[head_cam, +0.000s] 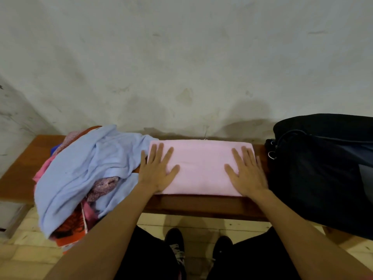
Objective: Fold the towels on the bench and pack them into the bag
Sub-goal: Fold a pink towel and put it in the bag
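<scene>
A pink towel (201, 164) lies folded into a flat rectangle on the middle of the wooden bench (18, 174). My left hand (157, 170) presses flat on its left end, fingers straight and spread. My right hand (246, 172) presses flat on its right end the same way. A black bag (323, 170) sits on the bench just right of the towel. Left of the towel lies a heap of unfolded towels, with a light blue towel (84, 168) on top and pink, mauve and orange-red ones (70, 229) showing beneath it.
A stained plaster wall (181, 67) rises right behind the bench. The heap hangs over the bench's front edge at the left. Below are pale floor tiles (30, 251) and my dark shoes (175, 243).
</scene>
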`<state>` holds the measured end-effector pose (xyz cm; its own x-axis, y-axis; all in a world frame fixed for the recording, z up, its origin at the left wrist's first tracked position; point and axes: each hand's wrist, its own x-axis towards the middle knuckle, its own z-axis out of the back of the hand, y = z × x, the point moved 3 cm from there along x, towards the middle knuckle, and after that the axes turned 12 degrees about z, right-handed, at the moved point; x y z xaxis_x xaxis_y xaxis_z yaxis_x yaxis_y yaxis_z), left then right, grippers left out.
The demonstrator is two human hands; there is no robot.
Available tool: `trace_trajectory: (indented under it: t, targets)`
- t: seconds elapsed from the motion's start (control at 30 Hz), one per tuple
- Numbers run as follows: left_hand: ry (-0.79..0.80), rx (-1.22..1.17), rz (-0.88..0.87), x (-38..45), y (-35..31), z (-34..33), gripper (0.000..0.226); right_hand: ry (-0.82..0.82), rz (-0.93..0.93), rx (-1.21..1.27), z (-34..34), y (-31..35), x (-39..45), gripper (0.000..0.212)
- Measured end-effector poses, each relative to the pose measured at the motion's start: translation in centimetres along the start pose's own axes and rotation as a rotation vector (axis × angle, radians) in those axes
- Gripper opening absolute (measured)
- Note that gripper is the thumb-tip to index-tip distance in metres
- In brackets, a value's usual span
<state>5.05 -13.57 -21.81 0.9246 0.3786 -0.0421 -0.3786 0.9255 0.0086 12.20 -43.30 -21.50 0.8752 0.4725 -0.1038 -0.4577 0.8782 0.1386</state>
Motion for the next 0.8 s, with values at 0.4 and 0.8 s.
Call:
trace_trajectory:
  t: [0.4, 0.8]
  targets:
    - [0.030, -0.028, -0.161, 2.0, -3.1, 0.4, 0.079, -0.031, 0.134, 0.013, -0.3, 2.5, 3.3, 0.076]
    - [0.003, -0.004, -0.165, 2.8, -1.3, 0.0, 0.082, -0.047, 0.101, 0.023, 0.0, 0.9, 3.3, 0.083]
